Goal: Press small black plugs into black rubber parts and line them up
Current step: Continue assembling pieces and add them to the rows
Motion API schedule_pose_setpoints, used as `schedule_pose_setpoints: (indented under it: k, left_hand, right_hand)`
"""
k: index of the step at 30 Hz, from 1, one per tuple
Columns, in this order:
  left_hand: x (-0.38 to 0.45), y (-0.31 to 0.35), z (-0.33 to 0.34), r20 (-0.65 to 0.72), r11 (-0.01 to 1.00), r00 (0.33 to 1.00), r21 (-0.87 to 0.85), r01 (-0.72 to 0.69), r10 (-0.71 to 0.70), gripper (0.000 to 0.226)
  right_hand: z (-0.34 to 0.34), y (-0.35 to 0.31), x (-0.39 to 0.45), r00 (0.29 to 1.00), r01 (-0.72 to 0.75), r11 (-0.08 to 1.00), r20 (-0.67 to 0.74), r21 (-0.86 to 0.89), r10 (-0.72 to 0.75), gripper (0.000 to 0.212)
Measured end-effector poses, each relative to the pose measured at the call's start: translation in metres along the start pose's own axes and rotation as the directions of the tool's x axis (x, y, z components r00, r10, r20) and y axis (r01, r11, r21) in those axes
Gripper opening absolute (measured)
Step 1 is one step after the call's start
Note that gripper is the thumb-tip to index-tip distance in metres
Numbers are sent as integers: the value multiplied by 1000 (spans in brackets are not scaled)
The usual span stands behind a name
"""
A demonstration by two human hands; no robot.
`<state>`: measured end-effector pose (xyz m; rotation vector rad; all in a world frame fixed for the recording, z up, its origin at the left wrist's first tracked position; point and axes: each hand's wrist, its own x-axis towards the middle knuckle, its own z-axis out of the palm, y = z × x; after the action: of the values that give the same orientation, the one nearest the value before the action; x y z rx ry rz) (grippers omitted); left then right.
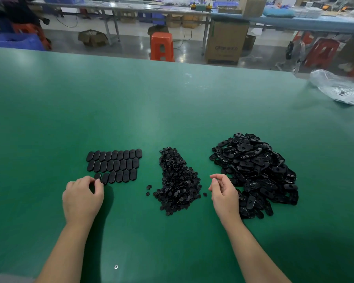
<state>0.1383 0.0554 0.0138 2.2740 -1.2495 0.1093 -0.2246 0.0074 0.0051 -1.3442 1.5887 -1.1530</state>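
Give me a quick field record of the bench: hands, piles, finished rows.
left hand: fingertips on the leftmost part of the front row
right hand: loosely curled, holds nothing visible, beside the parts pile
finished rows: three rows, flat on the green table
plug pile: centre
rubber parts pile: right
plastic bag: far right
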Motion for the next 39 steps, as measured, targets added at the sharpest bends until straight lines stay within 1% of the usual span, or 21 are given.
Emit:
schedule_pose_setpoints:
  k: [2, 5, 8, 10, 12, 15, 20, 26, 31, 36, 38, 39]
  left_hand:
    - [1, 0, 1, 1, 1000, 1000, 12, -12, 12, 15]
    - [-3, -1, 2, -26, 1000, 1000, -20, -18, 17, 14]
    - [-9, -2, 3, -61, 995, 993, 6, -96, 96, 22]
    - [-12, -2, 4, -29, 988, 989, 41, -147, 148, 27]
    - [-12, 0, 4, -3, 988, 988, 39, -152, 152, 27]
    - [-10, 3, 3, 17, 984, 985, 48, -173, 172, 38]
    - [-8, 4, 4, 28, 985, 985, 45, -169, 168, 40]
    - [-6, 1, 8, 6, 985, 986, 47, -164, 164, 39]
    - [-4, -1, 10, 8, 975, 979, 90, -203, 203, 38]
    - [-4, -2, 11, 9, 971, 978, 124, -206, 206, 39]
    - [-5, 0, 11, -16, 978, 982, 100, -185, 187, 36]
    - [-6, 2, 10, -41, 984, 985, 58, -167, 169, 35]
  right_hand:
    - [0, 0, 0, 1000, -4, 1000, 2, 5, 4, 18]
    - [0, -1, 0, 1000, -7, 1000, 4, 16, 7, 18]
    - [-1, -2, 0, 1000, -8, 1000, 6, 13, 8, 18]
    - [-1, -2, 0, 1000, -6, 1000, 7, 16, 6, 18]
    - [-1, -2, 0, 1000, -3, 1000, 7, 13, 3, 17]
    - [-1, -2, 0, 1000, 1, 1000, 5, 6, -1, 17]
    - [-1, -2, 0, 1000, -2, 1000, 6, 13, 2, 18]
    - [-2, -2, -1, 1000, 4, 1000, 4, 7, -4, 17]
    - [-2, -3, 0, 1000, 9, 1000, 3, -12, -9, 16]
    - [-2, -4, -1, 1000, 5, 1000, 10, -2, -5, 18]
    - [-2, -5, -2, 1000, 4, 1000, 11, -1, -4, 18]
    - [-2, -5, -2, 1000, 4, 1000, 12, 1, -4, 18]
